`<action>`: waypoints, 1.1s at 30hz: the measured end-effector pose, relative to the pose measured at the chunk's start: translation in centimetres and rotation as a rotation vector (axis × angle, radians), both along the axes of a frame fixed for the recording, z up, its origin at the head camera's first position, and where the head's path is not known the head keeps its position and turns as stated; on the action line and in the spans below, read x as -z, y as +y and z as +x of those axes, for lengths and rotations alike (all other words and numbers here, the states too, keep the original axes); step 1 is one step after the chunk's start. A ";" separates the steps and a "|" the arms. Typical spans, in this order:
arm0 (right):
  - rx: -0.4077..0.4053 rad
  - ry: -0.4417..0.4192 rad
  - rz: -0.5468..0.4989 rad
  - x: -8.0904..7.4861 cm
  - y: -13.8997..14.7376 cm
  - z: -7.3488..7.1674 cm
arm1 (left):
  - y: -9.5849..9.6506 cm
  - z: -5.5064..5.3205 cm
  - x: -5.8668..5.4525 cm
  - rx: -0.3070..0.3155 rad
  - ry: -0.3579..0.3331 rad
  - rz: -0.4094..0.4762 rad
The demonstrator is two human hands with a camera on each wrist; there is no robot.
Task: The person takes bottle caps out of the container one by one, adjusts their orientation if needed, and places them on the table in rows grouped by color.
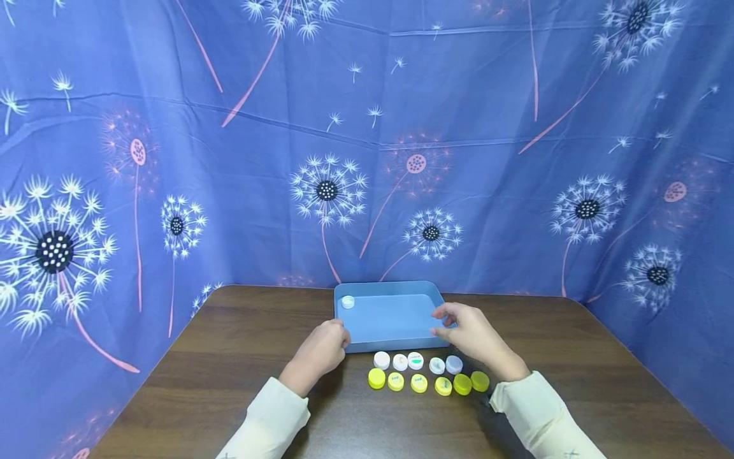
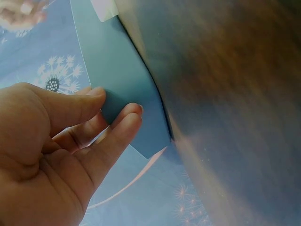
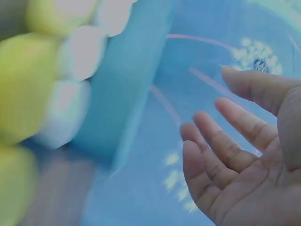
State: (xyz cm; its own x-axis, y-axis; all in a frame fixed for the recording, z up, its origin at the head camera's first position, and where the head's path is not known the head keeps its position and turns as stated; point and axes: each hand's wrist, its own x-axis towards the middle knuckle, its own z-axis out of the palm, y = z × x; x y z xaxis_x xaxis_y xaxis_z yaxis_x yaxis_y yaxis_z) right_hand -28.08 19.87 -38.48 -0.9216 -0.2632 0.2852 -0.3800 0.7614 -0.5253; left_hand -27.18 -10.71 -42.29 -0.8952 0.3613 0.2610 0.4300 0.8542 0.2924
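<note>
A shallow blue tray [image 1: 341, 348] lies on the table, with one white bottle cap [image 1: 348, 302] inside at its far left corner. My left hand [image 1: 322, 349] is at the tray's near left corner. In the left wrist view its thumb and fingers [image 2: 127, 117] pinch the tray's wall there. Over the tray's near right corner my right hand [image 1: 471, 335] hovers with fingers loosely spread, holding nothing. In front of the tray sit a row of white caps [image 1: 401, 362] and, nearer, a row of yellow caps [image 1: 419, 383]; some carry printed marks.
The brown wooden table [image 1: 229, 357] reaches to both sides of the tray. Behind it hangs a blue cloth [image 1: 258, 210] with dandelion prints, close to the tray's far wall. The right forearm's sleeve [image 1: 530, 405] passes beside the right end of the cap rows.
</note>
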 end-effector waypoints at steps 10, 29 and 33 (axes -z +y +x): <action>-0.118 0.008 0.035 -3.9 -7.6 -5.1 | -0.1 0.0 0.1 0.002 0.020 -0.014; -0.134 -0.157 0.275 0.5 -17.1 -12.6 | 0.2 0.3 0.1 0.036 0.095 -0.016; -0.133 -0.182 0.325 1.2 -17.7 -12.6 | 0.1 0.1 0.1 0.036 0.095 -0.014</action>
State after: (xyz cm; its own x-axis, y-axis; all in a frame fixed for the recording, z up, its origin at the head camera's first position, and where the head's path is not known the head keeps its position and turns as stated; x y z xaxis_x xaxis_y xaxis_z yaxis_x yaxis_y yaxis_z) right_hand -40.71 2.14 -39.65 -0.9011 -0.4337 0.0026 -0.4097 0.8493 -0.3329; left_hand -27.04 -10.61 -42.40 -0.8530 0.3971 0.3387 0.4857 0.8415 0.2367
